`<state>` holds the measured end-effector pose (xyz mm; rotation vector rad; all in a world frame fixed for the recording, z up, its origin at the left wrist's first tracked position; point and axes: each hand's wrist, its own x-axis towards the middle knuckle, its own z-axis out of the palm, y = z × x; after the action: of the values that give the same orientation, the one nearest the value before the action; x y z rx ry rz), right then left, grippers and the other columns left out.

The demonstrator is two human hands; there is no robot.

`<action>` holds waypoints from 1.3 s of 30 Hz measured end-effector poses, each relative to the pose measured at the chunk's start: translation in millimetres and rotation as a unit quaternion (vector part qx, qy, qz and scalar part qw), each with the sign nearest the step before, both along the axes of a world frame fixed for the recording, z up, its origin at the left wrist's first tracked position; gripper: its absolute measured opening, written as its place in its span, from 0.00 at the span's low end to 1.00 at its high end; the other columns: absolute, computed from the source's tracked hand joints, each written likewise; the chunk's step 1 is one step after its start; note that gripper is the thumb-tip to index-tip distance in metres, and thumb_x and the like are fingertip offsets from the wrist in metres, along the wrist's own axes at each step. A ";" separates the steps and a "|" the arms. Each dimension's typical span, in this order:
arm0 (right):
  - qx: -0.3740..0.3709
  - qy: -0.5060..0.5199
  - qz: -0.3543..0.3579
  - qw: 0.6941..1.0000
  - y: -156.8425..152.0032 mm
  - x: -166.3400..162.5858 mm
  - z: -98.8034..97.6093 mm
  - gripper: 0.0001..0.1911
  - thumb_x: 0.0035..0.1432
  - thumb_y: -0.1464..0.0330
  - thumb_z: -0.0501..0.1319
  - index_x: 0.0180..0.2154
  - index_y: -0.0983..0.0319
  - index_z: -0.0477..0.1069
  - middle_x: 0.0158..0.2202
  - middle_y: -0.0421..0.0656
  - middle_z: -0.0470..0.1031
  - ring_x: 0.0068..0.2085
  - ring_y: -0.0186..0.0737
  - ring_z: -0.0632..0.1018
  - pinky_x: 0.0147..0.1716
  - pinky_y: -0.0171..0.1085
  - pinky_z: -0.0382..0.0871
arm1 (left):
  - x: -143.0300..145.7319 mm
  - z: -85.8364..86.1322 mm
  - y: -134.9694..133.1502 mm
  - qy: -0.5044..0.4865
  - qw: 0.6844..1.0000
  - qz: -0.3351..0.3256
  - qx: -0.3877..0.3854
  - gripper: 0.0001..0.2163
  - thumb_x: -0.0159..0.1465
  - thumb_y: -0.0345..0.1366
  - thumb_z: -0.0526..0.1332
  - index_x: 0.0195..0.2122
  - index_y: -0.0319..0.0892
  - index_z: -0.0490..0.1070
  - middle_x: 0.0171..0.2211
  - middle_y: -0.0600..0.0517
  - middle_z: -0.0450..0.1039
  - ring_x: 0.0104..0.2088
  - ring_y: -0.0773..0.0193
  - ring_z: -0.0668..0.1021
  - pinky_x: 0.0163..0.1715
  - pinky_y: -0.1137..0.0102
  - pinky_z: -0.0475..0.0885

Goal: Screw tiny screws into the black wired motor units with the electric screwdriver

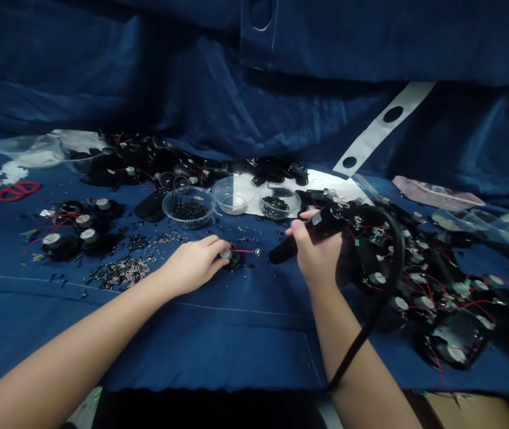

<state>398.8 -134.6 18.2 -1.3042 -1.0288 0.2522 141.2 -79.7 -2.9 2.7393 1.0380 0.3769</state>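
Left hand [194,263] pinches a small round black part [233,260] with a shiny silver top. A thin red wire [244,251] pokes out from it, with a tiny metal end. That grip is tight on the part. Right hand [319,253] is closed around a long, smooth black corded tool [301,237], and the tool's tip points toward the wire. Far past the left grip sit clear plastic bowls [192,189] full of tiny black bits. More loose bits [120,271] lie on the soft blue cloth worktop [192,351]. Just beside the right grip is a big heap of round black parts [424,298] with red wires.
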 end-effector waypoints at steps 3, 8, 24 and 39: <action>-0.011 0.030 -0.050 0.998 1.3 3.7 -8.3 0.24 0.48 0.52 0.75 0.39 0.61 0.77 0.30 0.41 0.82 0.34 0.45 0.85 0.43 0.46 0.80 | 31.9 4.2 -1.4 0.051 0.997 0.050 0.038 0.11 0.75 0.40 0.60 0.53 0.44 0.76 0.47 0.47 0.80 0.41 0.55 0.83 0.35 0.65 0.74; -0.010 0.012 -0.102 0.995 -2.9 11.2 -21.4 0.22 0.51 0.50 0.74 0.36 0.62 0.77 0.31 0.45 0.83 0.34 0.48 0.86 0.42 0.48 0.82 | 61.3 15.9 -10.5 0.065 0.982 0.051 0.168 0.13 0.71 0.38 0.63 0.54 0.38 0.77 0.49 0.40 0.78 0.48 0.45 0.78 0.44 0.55 0.72; 0.219 0.048 -0.112 0.968 -15.8 -0.6 -8.7 0.13 0.59 0.58 0.71 0.33 0.60 0.74 0.23 0.37 0.78 0.24 0.40 0.81 0.33 0.46 0.82 | 21.7 23.4 -7.7 0.105 0.994 -0.020 -0.008 0.06 0.67 0.32 0.64 0.42 0.43 0.81 0.39 0.50 0.82 0.39 0.58 0.81 0.37 0.65 0.70; 0.166 0.007 0.023 0.986 -16.4 -0.1 -28.0 0.16 0.56 0.60 0.74 0.41 0.62 0.76 0.23 0.37 0.79 0.23 0.40 0.81 0.32 0.41 0.78 | 43.3 -10.4 -23.6 0.054 0.994 -0.090 -0.005 0.09 0.71 0.36 0.64 0.45 0.43 0.85 0.41 0.47 0.82 0.40 0.54 0.85 0.37 0.66 0.77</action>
<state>398.7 -151.0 -9.8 -0.9761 -1.0411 0.1175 184.5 -103.3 -13.3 2.8422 0.8045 0.1982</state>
